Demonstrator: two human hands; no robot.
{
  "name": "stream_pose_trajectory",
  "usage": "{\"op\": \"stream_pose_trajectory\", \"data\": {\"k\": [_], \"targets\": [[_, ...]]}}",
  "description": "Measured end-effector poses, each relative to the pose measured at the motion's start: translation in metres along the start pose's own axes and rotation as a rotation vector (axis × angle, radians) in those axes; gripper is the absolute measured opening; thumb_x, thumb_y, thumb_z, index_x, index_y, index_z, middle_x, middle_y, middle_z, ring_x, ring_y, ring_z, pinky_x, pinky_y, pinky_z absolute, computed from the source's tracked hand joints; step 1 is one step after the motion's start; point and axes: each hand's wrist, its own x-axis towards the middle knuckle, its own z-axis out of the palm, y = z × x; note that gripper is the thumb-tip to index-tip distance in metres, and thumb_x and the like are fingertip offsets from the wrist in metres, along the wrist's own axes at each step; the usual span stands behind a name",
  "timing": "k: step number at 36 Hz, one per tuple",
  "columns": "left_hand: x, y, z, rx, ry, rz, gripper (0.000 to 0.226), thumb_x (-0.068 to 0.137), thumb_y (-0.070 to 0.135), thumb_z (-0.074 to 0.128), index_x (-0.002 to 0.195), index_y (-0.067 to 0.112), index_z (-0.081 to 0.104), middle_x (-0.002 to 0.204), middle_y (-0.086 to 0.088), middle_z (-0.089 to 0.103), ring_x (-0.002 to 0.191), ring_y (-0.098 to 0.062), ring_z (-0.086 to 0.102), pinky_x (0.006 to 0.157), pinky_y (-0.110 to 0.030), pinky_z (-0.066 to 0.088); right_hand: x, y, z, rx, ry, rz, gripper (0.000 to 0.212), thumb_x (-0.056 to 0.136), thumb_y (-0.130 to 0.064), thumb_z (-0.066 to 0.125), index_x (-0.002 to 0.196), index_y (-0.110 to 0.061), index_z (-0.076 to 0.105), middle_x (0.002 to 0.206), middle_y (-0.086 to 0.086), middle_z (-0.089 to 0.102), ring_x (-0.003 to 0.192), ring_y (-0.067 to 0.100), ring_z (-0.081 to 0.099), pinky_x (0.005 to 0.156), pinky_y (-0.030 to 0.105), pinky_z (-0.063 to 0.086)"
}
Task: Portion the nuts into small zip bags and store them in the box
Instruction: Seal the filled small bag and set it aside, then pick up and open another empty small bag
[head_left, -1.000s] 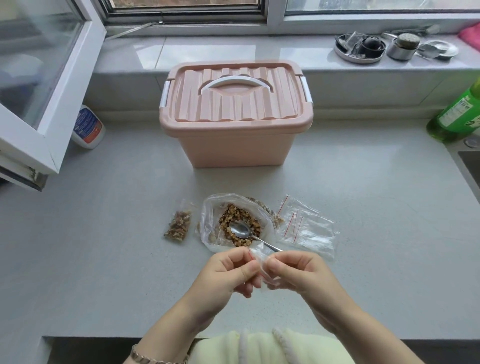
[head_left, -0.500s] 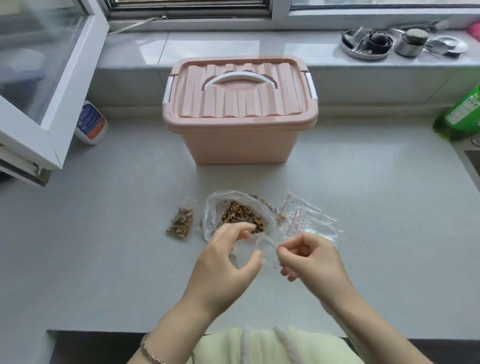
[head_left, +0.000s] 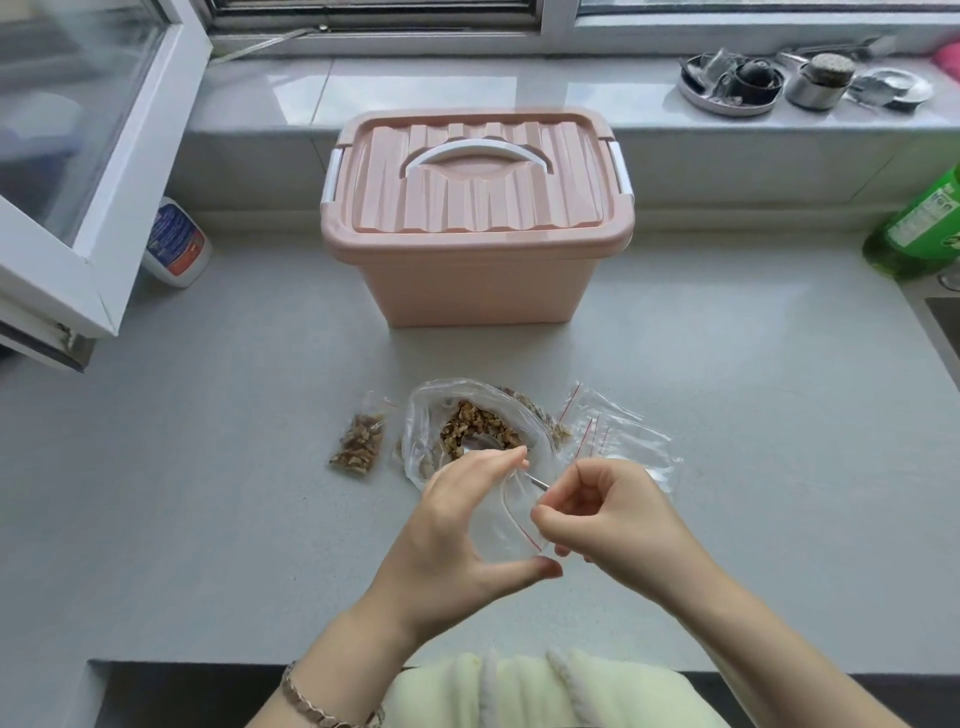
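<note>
Fingers (head_left: 498, 461) of the left hand (head_left: 457, 525) are spread in a wide C, an empty small zip bag (head_left: 511, 525) being held between forefinger and thumb. Its red-lined mouth is pinched by the curled fingers of the right hand (head_left: 613, 519). A second earlier both hands were pressed together on it; the mouth has since been drawn open. The nuts (head_left: 478, 428) are seen in the large bag (head_left: 421, 415) just beyond, the lidded box (head_left: 478, 280) farther off on the counter (head_left: 208, 519).
</note>
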Motion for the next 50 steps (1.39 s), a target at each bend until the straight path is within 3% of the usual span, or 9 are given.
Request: {"op": "stream_pose_trajectory", "data": {"k": [9,13,18,22,28,33,40,43,50], "targets": [[0.0,0.0,-0.002,0.003,0.123,0.073,0.051,0.07,0.039,0.069,0.115,0.017,0.059,0.101,0.009,0.06,0.099,0.003,0.053,0.09,-0.007,0.037,0.001,0.009,-0.001,-0.174,0.201,-0.245,0.023,0.071,-0.005,0.069,0.063,-0.024,0.06,0.061,-0.008,0.06,0.059,0.002,0.056,0.055,0.013,0.042],[0.0,-0.002,0.006,0.012,0.156,0.049,0.038,0.078,0.03,0.063,0.111,0.012,0.062,0.092,0.005,0.062,0.09,0.0,0.057,0.084,-0.015,0.045,-0.001,0.013,0.007,-0.2,0.117,-0.363,0.023,0.074,-0.001,0.069,0.071,-0.024,0.067,0.074,-0.009,0.062,0.069,0.003,0.06,0.061,0.011,0.046],[-0.003,-0.02,0.018,0.033,0.112,-0.147,0.033,0.079,0.014,0.068,0.112,0.016,0.061,0.098,0.011,0.058,0.092,0.0,0.054,0.084,-0.012,0.043,0.011,0.039,0.012,-0.259,0.114,-0.291,0.022,0.077,-0.004,0.067,0.074,-0.026,0.066,0.077,-0.01,0.061,0.074,0.002,0.059,0.065,0.013,0.047],[-0.014,-0.038,0.024,0.107,0.007,-0.289,0.034,0.082,0.013,0.066,0.114,0.016,0.059,0.105,0.008,0.054,0.096,-0.002,0.051,0.083,0.001,0.03,0.025,0.074,0.004,-0.496,0.052,-0.023,0.011,0.082,-0.014,0.061,0.085,-0.02,0.07,0.073,-0.012,0.06,0.07,0.004,0.057,0.069,0.017,0.044],[-0.029,-0.052,0.033,0.122,-0.075,-0.409,0.028,0.085,0.02,0.061,0.114,0.021,0.058,0.109,0.011,0.053,0.1,-0.001,0.051,0.08,-0.003,0.032,0.03,0.111,0.007,-0.897,-0.115,0.277,0.039,0.087,-0.038,0.055,0.12,-0.017,0.053,0.118,0.002,0.059,0.11,0.02,0.055,0.084,0.026,0.043],[-0.033,-0.057,0.037,0.112,-0.091,-0.444,0.026,0.086,0.019,0.061,0.112,0.021,0.058,0.107,0.013,0.053,0.098,0.001,0.051,0.077,-0.001,0.033,0.033,0.122,0.015,-1.068,0.003,0.312,0.043,0.089,-0.04,0.054,0.118,-0.01,0.044,0.121,0.007,0.047,0.112,0.025,0.052,0.082,0.031,0.043],[-0.035,-0.055,0.038,0.097,-0.103,-0.457,0.024,0.087,0.019,0.059,0.111,0.023,0.058,0.104,0.016,0.053,0.098,0.004,0.05,0.077,0.001,0.033,0.035,0.147,0.005,-0.912,0.113,0.35,0.029,0.085,-0.036,0.054,0.105,-0.015,0.052,0.112,0.002,0.047,0.108,0.022,0.048,0.08,0.029,0.041],[-0.032,-0.051,0.037,0.089,-0.109,-0.443,0.023,0.087,0.019,0.06,0.109,0.025,0.058,0.104,0.016,0.054,0.098,0.005,0.05,0.078,0.0,0.033,0.03,0.149,-0.004,-0.654,0.165,0.368,0.008,0.081,-0.028,0.059,0.082,-0.021,0.057,0.09,-0.004,0.057,0.09,0.018,0.056,0.072,0.029,0.043],[-0.02,-0.03,0.036,0.041,-0.161,-0.354,0.048,0.078,0.031,0.07,0.121,0.032,0.05,0.116,0.022,0.049,0.108,0.011,0.044,0.087,0.004,0.026,0.012,0.108,-0.024,-0.244,0.04,0.312,0.014,0.074,-0.018,0.073,0.065,-0.018,0.062,0.062,-0.002,0.066,0.056,0.009,0.057,0.055,0.019,0.042]]}}
